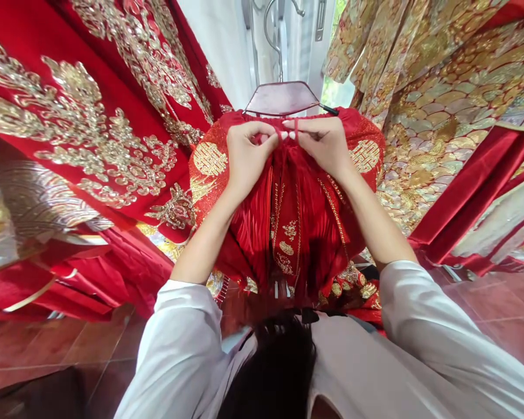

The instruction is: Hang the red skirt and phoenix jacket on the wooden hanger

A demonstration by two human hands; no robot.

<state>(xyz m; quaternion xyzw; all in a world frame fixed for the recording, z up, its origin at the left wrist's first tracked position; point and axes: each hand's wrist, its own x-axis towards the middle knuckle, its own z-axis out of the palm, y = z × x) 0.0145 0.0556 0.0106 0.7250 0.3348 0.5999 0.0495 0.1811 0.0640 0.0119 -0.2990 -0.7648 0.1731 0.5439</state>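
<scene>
A red garment with gold embroidery (287, 230) hangs in front of me on a hanger (281, 96). At its neckline, just below the hanger, my left hand (251, 151) pinches a thin red cord between thumb and finger. Close beside it, my right hand (321, 145) pinches the red cord (296, 129) too, with a strand passing over its fingers. The fingertips of both hands nearly meet at the middle. Pleated red cloth falls below the hands, and round gold emblems (210, 159) show at either side. How the cord is looped is partly hidden by the fingers.
Red cloth with gold beadwork (82, 116) hangs on the left. Gold scale-patterned garments (436, 110) hang on the right. A metal hook (273, 35) holds the hanger before a white door frame (321, 35). Reddish tiles (502, 314) cover the floor.
</scene>
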